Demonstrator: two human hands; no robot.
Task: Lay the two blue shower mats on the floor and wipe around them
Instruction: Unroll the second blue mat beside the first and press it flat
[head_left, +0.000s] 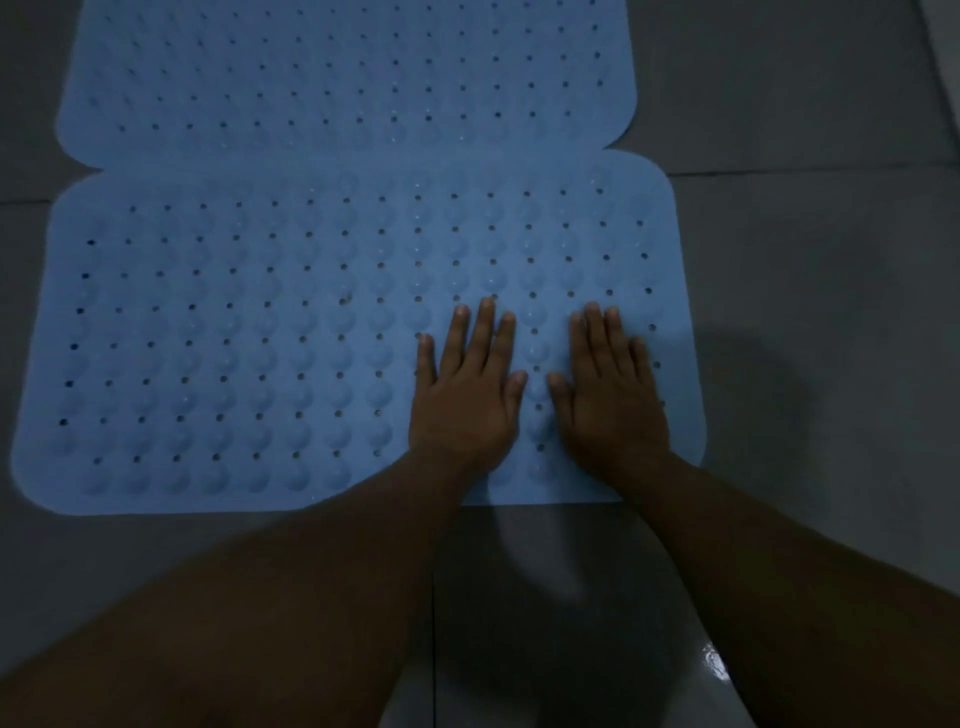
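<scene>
Two blue shower mats with bumps and small holes lie flat on the grey tiled floor. The near mat (234, 338) fills the middle of the view. The far mat (337, 78) lies just beyond it, and their long edges touch or slightly overlap. My left hand (465, 389) rests palm down on the right part of the near mat, fingers spread. Right beside it, my right hand (610, 387) also lies flat on the mat, near its right edge. Neither hand holds anything.
Grey floor tiles (805, 260) with dark grout lines surround the mats on the left, right and near sides. A shiny wet-looking spot (714, 662) glints on the tile near my right forearm. The light is dim.
</scene>
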